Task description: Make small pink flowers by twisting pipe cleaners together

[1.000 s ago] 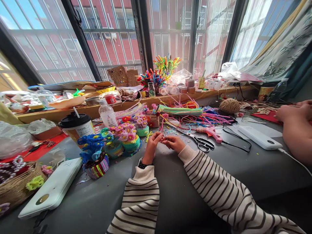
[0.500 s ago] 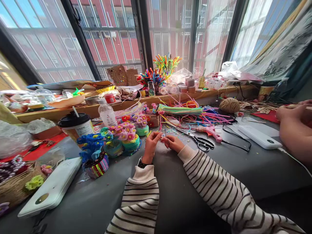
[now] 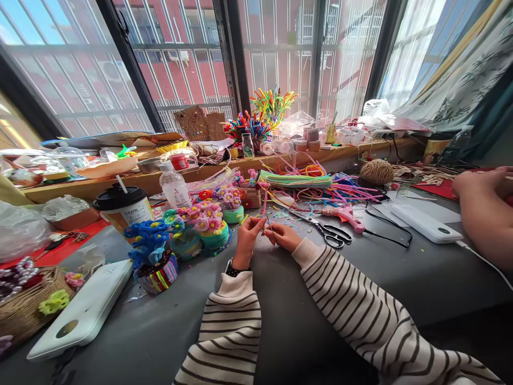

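My left hand (image 3: 247, 241) is closed in a pinch above the grey table, its fingertips almost meeting those of my right hand (image 3: 282, 236). A thin dark strand (image 3: 270, 222) sticks up from the right fingertips; its kind is too small to tell. Whatever the left fingers pinch is hidden. Just left of my hands stand small pots of pink fuzzy-wire flowers (image 3: 206, 216) and a pot of blue ones (image 3: 150, 240). To the right lie black-handled scissors (image 3: 334, 235) and a pink glue gun (image 3: 350, 218).
Behind my hands lies a bundle of pipe cleaners (image 3: 296, 180), near a ball of twine (image 3: 377, 171). A lidded cup (image 3: 124, 206), a bottle (image 3: 175, 187) and a white power bank (image 3: 82, 313) stand or lie leftward. Another person's hand (image 3: 483, 200) is at the right edge, beside a second power bank (image 3: 427, 223).
Both hands stay almost in place, fingertips shifting slightly. The pinkish bit between them shows less now. The view has moved very slightly.
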Motion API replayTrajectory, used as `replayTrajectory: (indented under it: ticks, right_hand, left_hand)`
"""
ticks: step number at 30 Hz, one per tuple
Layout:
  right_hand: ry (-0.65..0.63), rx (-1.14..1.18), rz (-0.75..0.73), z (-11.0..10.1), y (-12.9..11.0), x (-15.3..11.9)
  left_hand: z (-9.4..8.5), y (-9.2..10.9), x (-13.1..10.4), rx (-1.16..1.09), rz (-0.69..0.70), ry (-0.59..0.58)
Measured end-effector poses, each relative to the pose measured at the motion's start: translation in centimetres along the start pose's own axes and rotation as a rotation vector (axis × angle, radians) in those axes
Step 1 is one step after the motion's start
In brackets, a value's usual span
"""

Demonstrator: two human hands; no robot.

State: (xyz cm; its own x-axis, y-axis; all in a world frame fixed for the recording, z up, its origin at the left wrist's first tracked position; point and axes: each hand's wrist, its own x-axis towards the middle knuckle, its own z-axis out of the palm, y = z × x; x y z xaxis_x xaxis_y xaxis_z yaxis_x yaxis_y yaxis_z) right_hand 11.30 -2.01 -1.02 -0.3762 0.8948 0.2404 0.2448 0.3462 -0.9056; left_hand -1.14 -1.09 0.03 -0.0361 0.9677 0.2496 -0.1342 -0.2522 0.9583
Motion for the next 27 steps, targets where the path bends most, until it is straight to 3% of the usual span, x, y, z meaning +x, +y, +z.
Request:
replayTrajectory:
  ticks: [8,27]
  right_hand:
    - [-0.014,-0.018,-0.021,-0.11,0.07,0.08]
    - [-0.025,0.119,-0.051,0.03,0.32,0.47]
  left_hand:
    - [0.05,0.13,-0.03,-0.013,-0.009,0.012]
    - [0.28,0.2,-0.18,0.018,-0.009,-0.121]
